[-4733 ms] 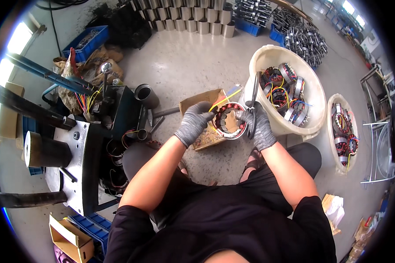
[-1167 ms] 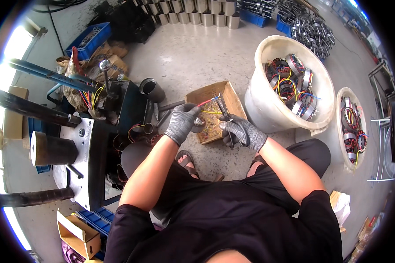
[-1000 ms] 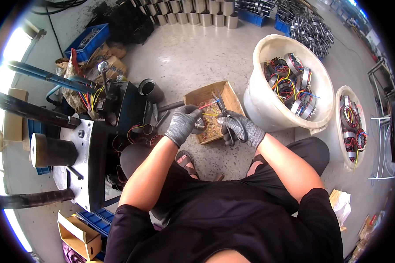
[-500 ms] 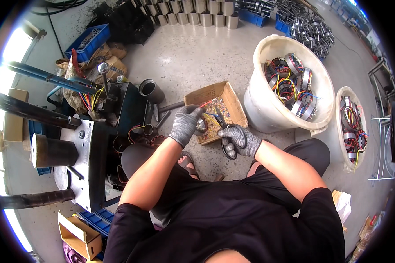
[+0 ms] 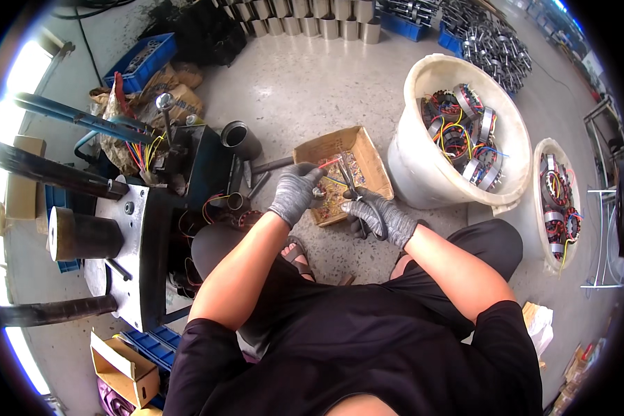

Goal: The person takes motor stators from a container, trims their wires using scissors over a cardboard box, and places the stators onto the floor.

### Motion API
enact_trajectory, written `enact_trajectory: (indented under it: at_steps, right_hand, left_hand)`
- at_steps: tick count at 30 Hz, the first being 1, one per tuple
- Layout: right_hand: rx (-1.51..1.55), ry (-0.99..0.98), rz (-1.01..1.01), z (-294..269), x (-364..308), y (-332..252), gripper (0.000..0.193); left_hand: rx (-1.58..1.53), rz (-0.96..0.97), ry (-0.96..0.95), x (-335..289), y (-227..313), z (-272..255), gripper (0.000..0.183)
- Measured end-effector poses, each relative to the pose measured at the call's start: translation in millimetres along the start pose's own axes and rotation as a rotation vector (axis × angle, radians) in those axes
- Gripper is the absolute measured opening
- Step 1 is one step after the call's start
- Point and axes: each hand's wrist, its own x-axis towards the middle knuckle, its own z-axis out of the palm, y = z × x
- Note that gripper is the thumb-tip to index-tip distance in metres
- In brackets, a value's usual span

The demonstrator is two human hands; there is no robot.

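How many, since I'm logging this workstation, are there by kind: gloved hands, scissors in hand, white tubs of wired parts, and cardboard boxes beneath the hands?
Gloved left hand and right hand: 2
Scissors: 1
Larger white tub and smaller white tub: 2
Cardboard box: 1
Total: 6

Open floor [image 5: 291, 87] stretches beyond the box [image 5: 369, 156], room to sweep forward! But the cutters [image 5: 349, 180] jut between left hand [image 5: 295, 195] and right hand [image 5: 390, 220], the tub [image 5: 423, 166] bars forward-right, and the machine [image 5: 134, 277] crowds the left.
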Motion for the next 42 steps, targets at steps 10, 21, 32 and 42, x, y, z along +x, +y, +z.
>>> enact_trajectory:
  at_steps: [10,21,32,42]
  right_hand:
    - [-0.015,-0.051,0.112,-10.6,-5.5,-23.8,0.025]
    - [0.001,0.022,0.073,-15.3,-6.9,-17.5,0.039]
    - [-0.026,0.043,-0.002,-6.9,-10.9,-19.3,0.034]
    - [0.021,0.057,-0.072,-31.5,-12.4,-28.1,0.041]
  left_hand:
    - [0.428,0.23,-0.048,3.8,-14.6,4.0,0.028]
    - [0.442,0.198,-0.013,2.1,-7.9,7.0,0.028]
    - [0.293,0.086,-0.12,-11.7,1.8,14.7,0.027]
    - [0.068,0.498,0.118,-16.3,44.4,-51.2,0.02]
